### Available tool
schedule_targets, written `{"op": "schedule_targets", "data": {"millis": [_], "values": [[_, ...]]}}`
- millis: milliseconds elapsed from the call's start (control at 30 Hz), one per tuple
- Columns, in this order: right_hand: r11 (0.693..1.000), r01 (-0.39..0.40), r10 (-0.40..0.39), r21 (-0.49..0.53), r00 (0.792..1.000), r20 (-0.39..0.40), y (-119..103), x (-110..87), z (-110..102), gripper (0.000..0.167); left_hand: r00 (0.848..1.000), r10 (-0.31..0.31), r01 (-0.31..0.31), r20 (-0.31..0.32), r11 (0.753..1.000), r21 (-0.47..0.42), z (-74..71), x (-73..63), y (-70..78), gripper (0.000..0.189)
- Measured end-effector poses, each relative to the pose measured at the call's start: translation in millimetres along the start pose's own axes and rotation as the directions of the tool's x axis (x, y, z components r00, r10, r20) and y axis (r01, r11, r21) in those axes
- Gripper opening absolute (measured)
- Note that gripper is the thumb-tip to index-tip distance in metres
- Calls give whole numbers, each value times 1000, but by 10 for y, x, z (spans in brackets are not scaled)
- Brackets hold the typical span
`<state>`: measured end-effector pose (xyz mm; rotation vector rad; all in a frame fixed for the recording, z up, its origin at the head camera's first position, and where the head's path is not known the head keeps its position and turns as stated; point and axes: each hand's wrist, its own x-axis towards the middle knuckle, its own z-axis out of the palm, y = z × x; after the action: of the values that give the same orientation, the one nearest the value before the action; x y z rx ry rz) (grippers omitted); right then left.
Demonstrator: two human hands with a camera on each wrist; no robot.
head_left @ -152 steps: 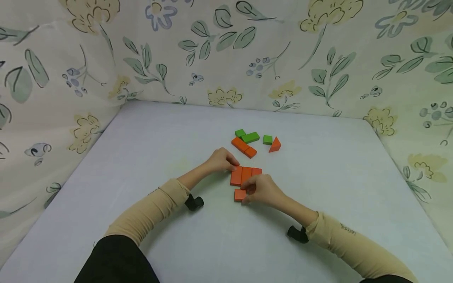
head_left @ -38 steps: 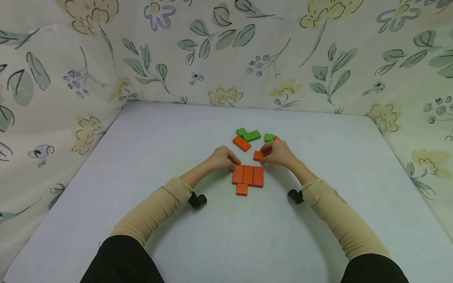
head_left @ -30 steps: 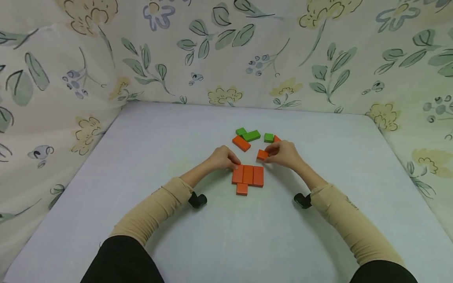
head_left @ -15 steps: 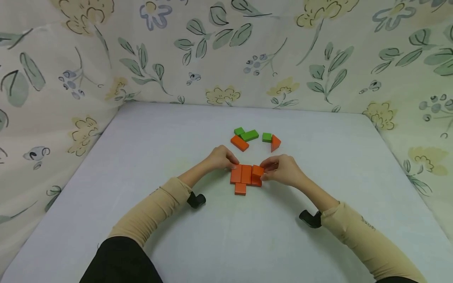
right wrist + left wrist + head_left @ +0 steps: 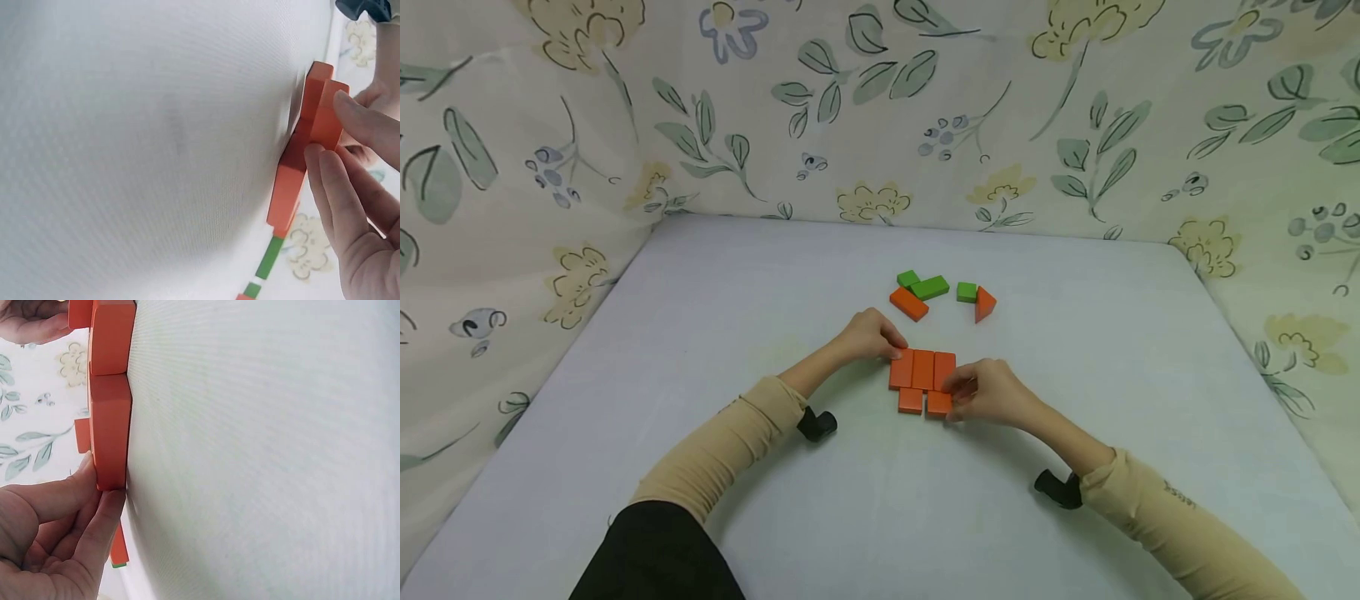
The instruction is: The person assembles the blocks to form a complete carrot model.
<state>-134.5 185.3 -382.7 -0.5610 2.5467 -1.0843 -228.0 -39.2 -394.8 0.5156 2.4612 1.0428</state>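
Three oblong orange blocks lie side by side on the white table; the middle one (image 5: 922,369) is unobstructed. My left hand (image 5: 868,335) pinches the far end of the leftmost orange block (image 5: 900,372) between thumb and finger, plain in the left wrist view. Against the row's near edge sits a small orange block (image 5: 911,401). To its right, across a narrow gap, my right hand (image 5: 988,392) pinches another small orange block (image 5: 937,405). The right wrist view has thumb and fingers on opposite sides of that held block (image 5: 327,115). My right fingertips partly cover the rightmost oblong block (image 5: 945,367).
Behind the row lie a loose orange block (image 5: 909,303), a long green block (image 5: 930,287) and a small green block (image 5: 907,278). Further right, another small green block (image 5: 966,292) stands beside an orange triangular block (image 5: 985,304). A floral cloth (image 5: 880,125) rises behind the table.
My right hand has picked the small orange block from the back group and carried it over the row to its near right side. The left hand stays at the leftmost block.
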Motion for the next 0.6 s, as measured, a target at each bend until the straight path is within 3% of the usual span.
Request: {"op": "schedule_targets", "data": {"millis": [600], "values": [[981, 98, -107, -166, 993, -49, -39, 26, 107, 30, 1000, -19, 19, 1, 1000, -1, 0, 5, 0, 21]]}}
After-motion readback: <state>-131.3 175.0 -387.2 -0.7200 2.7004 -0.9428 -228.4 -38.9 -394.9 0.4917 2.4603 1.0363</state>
